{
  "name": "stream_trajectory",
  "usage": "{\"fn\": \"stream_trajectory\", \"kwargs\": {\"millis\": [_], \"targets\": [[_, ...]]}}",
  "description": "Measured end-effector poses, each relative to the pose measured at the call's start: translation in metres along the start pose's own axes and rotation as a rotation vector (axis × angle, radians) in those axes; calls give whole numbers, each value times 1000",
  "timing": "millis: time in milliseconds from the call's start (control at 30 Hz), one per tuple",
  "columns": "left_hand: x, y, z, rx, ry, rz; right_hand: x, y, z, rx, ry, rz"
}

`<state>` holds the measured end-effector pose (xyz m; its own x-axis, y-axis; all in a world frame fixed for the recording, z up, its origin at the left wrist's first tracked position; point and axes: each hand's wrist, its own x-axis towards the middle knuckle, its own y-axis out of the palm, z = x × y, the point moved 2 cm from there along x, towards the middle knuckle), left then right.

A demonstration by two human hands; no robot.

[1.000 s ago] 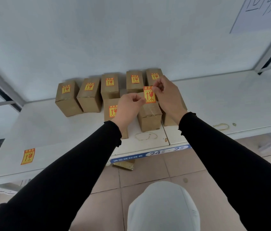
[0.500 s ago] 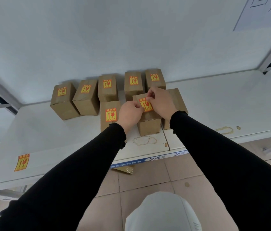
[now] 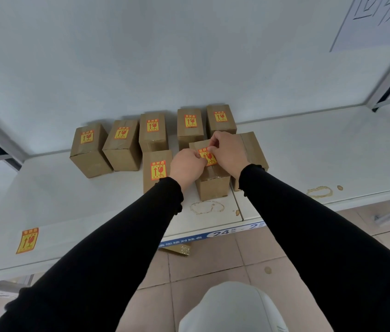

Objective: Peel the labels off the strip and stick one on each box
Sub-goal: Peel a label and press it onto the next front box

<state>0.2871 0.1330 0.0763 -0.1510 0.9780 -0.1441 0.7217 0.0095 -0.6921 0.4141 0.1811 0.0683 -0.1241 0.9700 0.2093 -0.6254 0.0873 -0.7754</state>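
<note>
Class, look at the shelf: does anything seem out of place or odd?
Yes. One label is stuck on the bare shelf at the far left, on no box. Brown ring stains mark the shelf's front edge.

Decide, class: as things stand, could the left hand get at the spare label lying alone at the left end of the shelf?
Probably yes. The spare label lies flat on the open shelf, with no box near it. The left hand is busy, though, pressing a label onto a box with the right hand.
</note>
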Motion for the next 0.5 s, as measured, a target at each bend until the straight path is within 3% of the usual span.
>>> {"fn": "stream_trajectory", "kwargs": {"millis": [500], "targets": [[0, 2, 0, 2, -17, -23, 1, 2, 0, -46, -24, -2]]}}
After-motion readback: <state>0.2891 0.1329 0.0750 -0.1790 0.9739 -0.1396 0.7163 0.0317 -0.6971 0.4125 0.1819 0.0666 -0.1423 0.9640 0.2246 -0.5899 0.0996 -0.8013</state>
